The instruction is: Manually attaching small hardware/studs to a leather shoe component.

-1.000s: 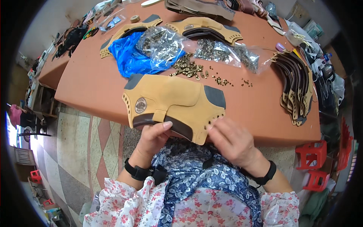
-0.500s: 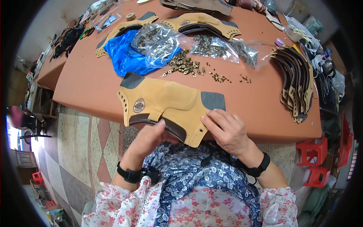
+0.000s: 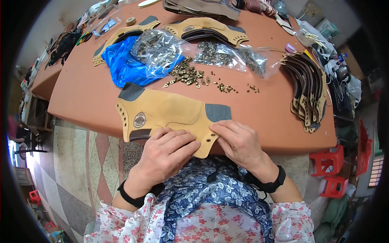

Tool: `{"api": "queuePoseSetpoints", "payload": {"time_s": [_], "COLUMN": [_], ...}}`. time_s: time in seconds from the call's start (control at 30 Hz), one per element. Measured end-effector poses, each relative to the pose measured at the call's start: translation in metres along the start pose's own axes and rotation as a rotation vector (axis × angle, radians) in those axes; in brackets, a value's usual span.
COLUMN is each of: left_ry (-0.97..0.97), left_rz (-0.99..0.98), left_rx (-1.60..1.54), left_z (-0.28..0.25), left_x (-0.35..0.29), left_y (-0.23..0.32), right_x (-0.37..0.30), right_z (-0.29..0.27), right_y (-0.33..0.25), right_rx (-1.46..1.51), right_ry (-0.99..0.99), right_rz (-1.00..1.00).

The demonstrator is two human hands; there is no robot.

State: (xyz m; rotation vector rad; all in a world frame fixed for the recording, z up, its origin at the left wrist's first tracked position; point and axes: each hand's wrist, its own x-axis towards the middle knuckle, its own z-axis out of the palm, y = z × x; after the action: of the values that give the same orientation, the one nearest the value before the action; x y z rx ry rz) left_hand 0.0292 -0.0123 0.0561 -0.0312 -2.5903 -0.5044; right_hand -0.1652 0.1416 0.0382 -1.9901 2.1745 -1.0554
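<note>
— While the left hand [image 3: 164,152] lies flat, fingers spread, on the lower edge of the tan boot piece [image 3: 170,115] at centre frame, what step would you say is in hand?

— I'd judge it is fitting metal eyelets along the punched edge. The piece rests on the near edge of the orange table [image 3: 81,93], partly overhanging toward the person's lap. That hand presses it down rather than gripping it.

— And further right?

— The right hand [image 3: 239,141] has its fingertips drawn together at the row of holes, touching the piece's right edge. Whether they pinch an eyelet I cannot tell; anything there is too small to see.

— So what does the next move call for?

— Probably a fine pinch lined up with one hole, with the piece kept steady. The loose brass fittings [image 3: 190,75] lie beyond it, upper centre, beside a blue plastic bag [image 3: 121,65] and clear bags [image 3: 231,56].

— Anything hidden?

— The piece's underside and lower corner sit beneath the hands. The stack of brown strips [image 3: 310,87] at right bends with the lens, so its count is unclear.
</note>
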Motion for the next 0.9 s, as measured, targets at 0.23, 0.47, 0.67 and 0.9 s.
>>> {"api": "queuePoseSetpoints", "payload": {"time_s": [0.23,0.47,0.67,0.9], "left_ry": [0.044,0.047,0.052,0.064], "left_rz": [-0.13,-0.299,-0.356,-0.312], "left_rx": [-0.16,-0.262,-0.307,-0.273], "left_z": [0.007,0.008,0.009,0.014], "left_x": [0.009,0.011,0.015,0.013], "left_y": [-0.001,-0.001,-0.002,-0.005], "right_x": [-0.005,0.017,0.036,0.013], "right_z": [-0.044,-0.07,-0.068,-0.054], "right_y": [0.042,0.073,0.102,0.084], "right_rx": [0.146,-0.17,-0.31,-0.289], "right_ry": [0.013,-0.086,-0.203,-0.25], "right_rz": [0.394,0.482,0.353,0.243]}}
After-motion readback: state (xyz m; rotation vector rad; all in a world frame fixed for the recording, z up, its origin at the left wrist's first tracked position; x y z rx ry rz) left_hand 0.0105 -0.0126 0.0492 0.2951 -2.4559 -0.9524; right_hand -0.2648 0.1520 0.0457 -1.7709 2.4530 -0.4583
